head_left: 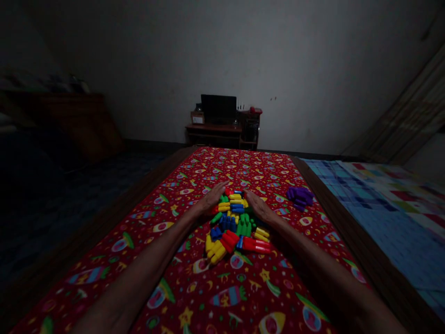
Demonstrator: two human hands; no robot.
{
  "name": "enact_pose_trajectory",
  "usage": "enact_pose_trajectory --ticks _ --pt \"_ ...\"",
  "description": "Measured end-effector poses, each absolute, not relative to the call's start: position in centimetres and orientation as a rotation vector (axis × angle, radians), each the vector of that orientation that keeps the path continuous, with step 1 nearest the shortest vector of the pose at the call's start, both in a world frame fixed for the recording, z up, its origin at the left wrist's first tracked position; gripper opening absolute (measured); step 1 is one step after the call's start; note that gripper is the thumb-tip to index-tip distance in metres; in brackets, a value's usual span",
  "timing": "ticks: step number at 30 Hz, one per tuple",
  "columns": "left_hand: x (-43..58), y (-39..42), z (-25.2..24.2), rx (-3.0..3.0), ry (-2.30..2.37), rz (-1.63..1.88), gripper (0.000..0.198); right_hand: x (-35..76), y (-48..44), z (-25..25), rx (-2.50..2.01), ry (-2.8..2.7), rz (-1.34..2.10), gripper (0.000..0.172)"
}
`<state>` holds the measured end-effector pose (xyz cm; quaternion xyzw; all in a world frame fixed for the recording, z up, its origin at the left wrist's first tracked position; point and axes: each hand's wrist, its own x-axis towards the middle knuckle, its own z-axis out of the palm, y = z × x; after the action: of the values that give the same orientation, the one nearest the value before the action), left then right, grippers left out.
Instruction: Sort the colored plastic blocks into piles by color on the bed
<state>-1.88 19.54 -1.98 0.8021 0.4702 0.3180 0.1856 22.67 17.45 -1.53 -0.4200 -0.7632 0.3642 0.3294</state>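
A loose heap of plastic toy blocks (227,223) in red, yellow, green and blue lies on a red patterned cloth (222,285). Along the heap's far left side is my left hand (212,197), its fingers stretched forward. My right hand (257,205) lies along the far right side, also with fingers extended. Between the two hands are several yellow, blue and red blocks. Neither hand is wrapped around a block; each rests beside the outer blocks. A separate cluster of purple blocks (300,197) sits to the right of my right hand.
Beyond the cloth's far edge stands a low desk (213,127) with a dark monitor (219,108). A wooden cabinet (78,123) is at the far left. On the right is a surface with a blue checked cloth (351,204). The room is dim.
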Motion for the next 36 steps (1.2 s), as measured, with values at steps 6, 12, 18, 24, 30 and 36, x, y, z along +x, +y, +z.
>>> enact_pose_trajectory --ticks 6,12,18,24,30,36 --pt "-2.7 14.4 0.3 2.285 1.345 0.792 0.058 21.8 14.8 -0.2 -0.928 -1.983 1.042 0.078" --pt "-3.1 7.9 1.7 2.458 1.340 0.787 0.050 22.2 12.8 1.4 -0.829 -1.966 1.038 0.060" --pt "0.3 3.1 1.8 2.799 1.248 0.677 0.041 24.0 12.4 0.9 -1.216 -2.025 0.764 0.046" --pt "1.5 2.8 0.2 2.893 1.279 0.584 0.048 24.4 11.8 0.4 -1.318 -2.080 0.743 0.037" --pt "-1.2 5.5 -0.7 2.756 1.415 0.805 0.037 25.1 12.7 -0.1 -1.264 -1.982 0.907 0.037" --pt "-1.6 5.7 -1.5 2.670 1.337 1.101 0.027 23.8 14.2 -0.3 -1.376 -2.061 0.594 0.035"
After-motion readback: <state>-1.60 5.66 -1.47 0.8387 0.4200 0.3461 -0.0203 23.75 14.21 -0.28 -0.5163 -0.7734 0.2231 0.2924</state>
